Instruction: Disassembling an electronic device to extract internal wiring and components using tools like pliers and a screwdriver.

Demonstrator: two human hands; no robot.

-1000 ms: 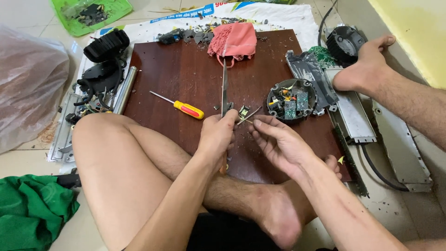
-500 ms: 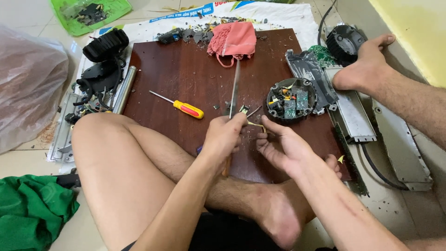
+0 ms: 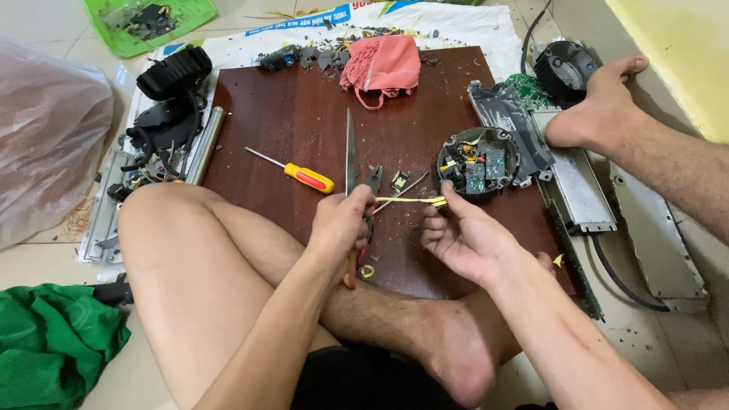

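The fingers (image 3: 444, 199) of the right hand (image 3: 471, 239) pinch shut on one end of a thin yellow strip (image 3: 410, 200), pulled taut toward the left hand (image 3: 342, 224), whose fingers are closed round the handle of a pair of long-bladed scissors (image 3: 350, 156), the blades standing upright with the tips pointing away from the person. The strip runs level between the two hands, just above a dark brown wooden board (image 3: 296, 114) that serves as a counter on the floor, where the person sits cross-legged. Small metal and plastic parts (image 3: 399, 181) lie on the board just beyond the hands, and an opened round housing with a circuit board (image 3: 478, 161) sits near the right hand. Farther left lies a screwdriver with a yellow and red handle (image 3: 307, 178); at the far edge rests a crumpled pink cloth (image 3: 383, 62). Black casing parts (image 3: 171, 95) are heaped off the board's left side, with a green tray (image 3: 148, 17) beyond them, and a bare foot (image 3: 596, 110) rests on a grey metal housing (image 3: 581, 190) to the right. The risk appears to lie in the closeness of blade and skin: a slip of the scissors along the taut strip could nick the pinching fingers, or the strip could snap and jerk both hands.
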